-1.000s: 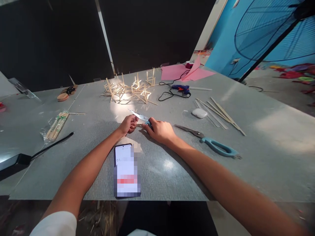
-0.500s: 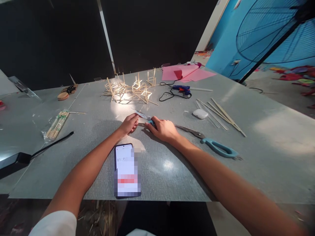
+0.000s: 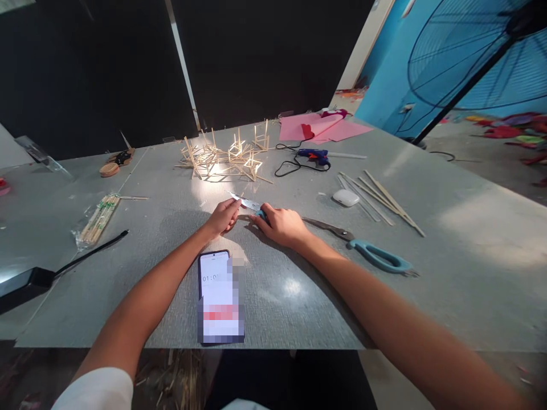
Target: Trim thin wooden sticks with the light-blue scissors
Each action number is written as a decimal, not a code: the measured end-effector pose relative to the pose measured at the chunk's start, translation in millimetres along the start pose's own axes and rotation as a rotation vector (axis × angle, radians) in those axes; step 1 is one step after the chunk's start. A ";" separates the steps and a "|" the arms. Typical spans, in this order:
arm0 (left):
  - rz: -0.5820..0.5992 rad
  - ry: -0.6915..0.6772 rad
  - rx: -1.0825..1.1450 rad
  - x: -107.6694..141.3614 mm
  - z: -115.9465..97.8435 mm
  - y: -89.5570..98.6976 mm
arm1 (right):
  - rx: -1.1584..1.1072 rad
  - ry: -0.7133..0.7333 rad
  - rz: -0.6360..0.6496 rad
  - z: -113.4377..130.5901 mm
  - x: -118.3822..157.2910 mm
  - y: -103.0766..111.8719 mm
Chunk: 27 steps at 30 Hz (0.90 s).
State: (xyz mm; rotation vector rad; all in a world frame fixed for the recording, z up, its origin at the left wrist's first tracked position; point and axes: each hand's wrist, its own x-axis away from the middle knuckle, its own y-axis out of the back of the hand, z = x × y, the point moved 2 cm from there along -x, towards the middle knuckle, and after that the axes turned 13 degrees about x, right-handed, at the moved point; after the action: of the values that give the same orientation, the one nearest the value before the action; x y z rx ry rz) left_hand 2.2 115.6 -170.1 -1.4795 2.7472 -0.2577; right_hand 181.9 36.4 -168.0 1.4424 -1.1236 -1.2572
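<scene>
My right hand (image 3: 284,223) is closed around the blue handle of a knife (image 3: 250,204), whose flat metal blade points left. At the blade, my left hand (image 3: 224,217) is pinched shut; a tiny pale tip shows by its fingers, but what they hold is too small to make out. A large pair of scissors (image 3: 378,256) with blue-green handles lies by my right wrist, its blades partly hidden behind it. Just beyond the hands stands a group of frames (image 3: 222,156) built from thin wooden sticks.
A phone (image 3: 216,296) with a timer lies near the table's front edge. To the right are loose sticks (image 3: 391,199), a white case (image 3: 346,197), a blue glue gun (image 3: 313,155) and pink paper (image 3: 294,128). Bagged sticks (image 3: 100,219) and a black device (image 3: 32,285) lie left.
The blade has tilted slightly and a pale tip now shows by my left fingers. Both hands stay almost in place; the whole view has shifted a little.
</scene>
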 end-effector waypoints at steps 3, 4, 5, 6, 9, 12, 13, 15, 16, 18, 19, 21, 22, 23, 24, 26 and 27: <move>0.015 -0.002 -0.007 -1.3 0.7 0.3 | 0.010 -0.005 0.027 0.2 -0.2 0.3; 0.016 -0.006 -0.004 -1.6 0.3 0.1 | 0.015 -0.006 0.027 0.6 0.0 0.3; 0.012 -0.012 -0.002 -1.8 -0.2 0.0 | 0.021 -0.010 0.021 1.2 0.4 0.3; 0.006 -0.016 -0.002 -1.9 -0.8 -0.3 | 0.026 -0.018 0.012 2.2 1.0 0.4; -0.011 -0.013 0.004 -2.1 -2.3 -1.5 | 0.029 -0.044 -0.003 6.5 2.5 0.8; -0.020 0.004 0.034 -2.1 -2.3 -3.9 | -0.017 -0.092 0.005 8.3 0.6 1.4; -0.021 0.005 0.034 -2.0 -2.2 -4.8 | -0.045 -0.142 0.009 6.5 -0.9 1.3; -0.029 -0.007 0.005 -1.7 -2.4 -6.5 | -0.102 -0.263 0.016 -0.4 -4.2 0.3; -0.037 -0.014 -0.011 -1.6 -2.8 -6.9 | -0.124 -0.308 0.015 -4.6 -5.7 -0.6; -0.049 -0.013 -0.004 -1.2 -4.1 -6.7 | -0.142 -0.322 0.001 -11.4 -7.5 -2.7; -0.052 0.003 0.022 -1.0 -4.9 -6.1 | -0.140 -0.302 -0.010 -13.5 -7.7 -3.7; -0.043 0.052 0.084 -0.4 -6.7 -4.5 | -0.125 -0.246 -0.022 -14.6 -6.4 -5.2; -0.036 0.070 0.105 0.0 -7.7 -3.7 | -0.115 -0.217 -0.024 -13.9 -5.2 -5.5; -0.029 0.081 0.120 0.5 -8.9 -3.1 | -0.104 -0.187 -0.022 -12.6 -4.0 -5.5; -0.022 0.086 0.130 1.1 -10.1 -2.7 | -0.094 -0.158 -0.021 -11.2 -2.9 -5.2; -0.001 0.089 0.141 2.7 -12.3 -3.1 | -0.084 -0.114 -0.017 -8.8 -1.2 -4.2; 0.006 0.092 0.142 3.7 -13.3 -3.8 | -0.084 -0.100 -0.016 -8.2 -0.7 -3.7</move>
State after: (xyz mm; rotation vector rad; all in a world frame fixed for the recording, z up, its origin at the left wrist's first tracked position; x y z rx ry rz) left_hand 2.1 112.4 -156.2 -1.4589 2.7361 -0.5211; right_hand 190.3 38.3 -170.8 1.3418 -1.1137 -1.3844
